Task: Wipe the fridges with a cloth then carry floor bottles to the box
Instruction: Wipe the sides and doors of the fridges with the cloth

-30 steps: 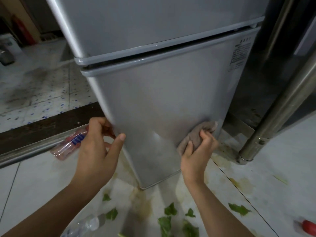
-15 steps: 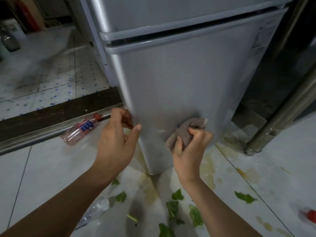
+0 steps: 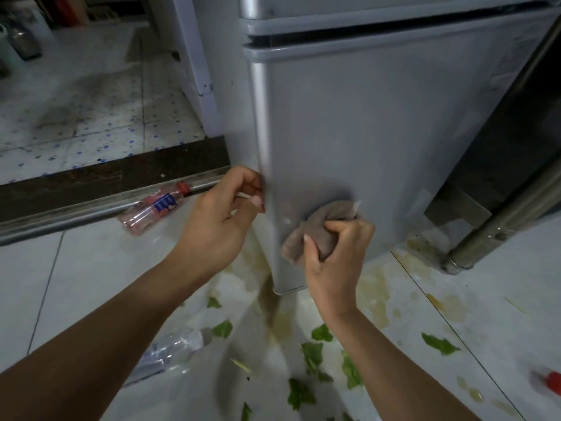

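Observation:
A silver two-door fridge (image 3: 379,123) stands in front of me. My right hand (image 3: 335,256) is closed on a bunched brown cloth (image 3: 318,229) and presses it against the lower door near the bottom. My left hand (image 3: 218,220) rests with curled fingers on the door's left edge. A clear pinkish bottle with a red cap and blue label (image 3: 154,208) lies on the floor left of the fridge. A crushed clear bottle (image 3: 170,350) lies on the floor under my left forearm.
Green leaf scraps (image 3: 312,357) and yellowish stains (image 3: 376,296) cover the white tile floor. A dark threshold with a metal rail (image 3: 91,189) runs left. A steel table leg (image 3: 498,214) stands right of the fridge. A red cap (image 3: 552,382) shows at the right edge.
My right hand has dragged the cloth leftward and down across the lower door. The view has shifted left, so the fridge sits further right. My left hand stays on the door edge.

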{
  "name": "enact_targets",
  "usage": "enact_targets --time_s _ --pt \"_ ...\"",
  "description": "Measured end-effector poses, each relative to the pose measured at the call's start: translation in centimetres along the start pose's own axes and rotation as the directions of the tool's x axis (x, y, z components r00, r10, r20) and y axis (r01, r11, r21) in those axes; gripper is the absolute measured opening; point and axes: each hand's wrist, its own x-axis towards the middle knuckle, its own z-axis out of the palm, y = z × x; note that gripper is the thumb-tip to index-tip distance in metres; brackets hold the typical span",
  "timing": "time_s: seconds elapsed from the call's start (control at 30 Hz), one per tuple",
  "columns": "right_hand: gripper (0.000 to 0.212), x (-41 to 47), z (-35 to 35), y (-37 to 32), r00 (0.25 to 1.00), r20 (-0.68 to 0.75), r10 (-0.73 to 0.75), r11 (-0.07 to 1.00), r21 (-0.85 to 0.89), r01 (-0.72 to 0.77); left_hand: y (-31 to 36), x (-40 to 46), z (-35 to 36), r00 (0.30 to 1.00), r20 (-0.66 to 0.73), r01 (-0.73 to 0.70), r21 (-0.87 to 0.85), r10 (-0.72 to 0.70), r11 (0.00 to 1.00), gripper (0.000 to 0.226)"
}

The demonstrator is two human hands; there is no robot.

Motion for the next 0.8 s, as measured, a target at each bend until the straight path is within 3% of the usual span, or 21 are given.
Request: enact_targets --time_s 0.13,0.23,0.37,0.47,0.57,0.63,0.7,0.8 --pt "0.031 -2.3 0.2 1.6 0.982 0.142 0.125 0.986 -0.126 -0.107 -0.2 -0.4 -0.5 0.998 0.057 0.034 -0.059 -0.031 0.998 0.024" --pt "0.029 -1.0 0.0 -0.4 0.991 0.082 0.106 0.993 -0.067 -0.101 -0.3 -0.4 -0.9 0.995 0.088 0.045 -0.058 -0.039 0.997 0.035" --pt "0.028 1.8 0.5 -4.1 0.992 -0.113 -0.053 0.998 0.018 0.055 -0.7 -0.6 -1.7 0.993 0.117 0.032 0.008 -0.033 0.999 0.036" --pt "0.032 1.1 1.2 -3.9 0.995 -0.069 -0.067 0.998 -0.017 0.066 -1.0 -0.6 -2.2 0.995 0.093 0.019 0.045 -0.023 0.999 0.035" --pt "0.038 -1.9 2.2 -1.9 0.997 0.079 -0.013 0.982 -0.186 0.027 -1.5 -0.8 -2.2 0.996 0.082 0.041 0.044 -0.045 0.998 0.035" --pt "0.039 -3.4 2.4 -1.1 0.983 0.135 0.122 0.976 -0.198 -0.094 -1.9 -1.3 -2.2 0.994 0.099 0.039 0.055 -0.045 0.998 0.035" --pt "0.038 -3.5 2.4 -1.0 0.970 0.121 0.210 0.969 -0.160 -0.189 -2.2 -1.8 -2.3 0.993 0.108 0.042 0.069 -0.049 0.997 0.036" --pt "0.037 -1.5 2.3 -3.0 0.989 -0.001 0.146 0.988 -0.053 -0.146 -2.5 -2.2 -2.3 0.992 0.101 0.065 0.071 -0.072 0.995 0.037"
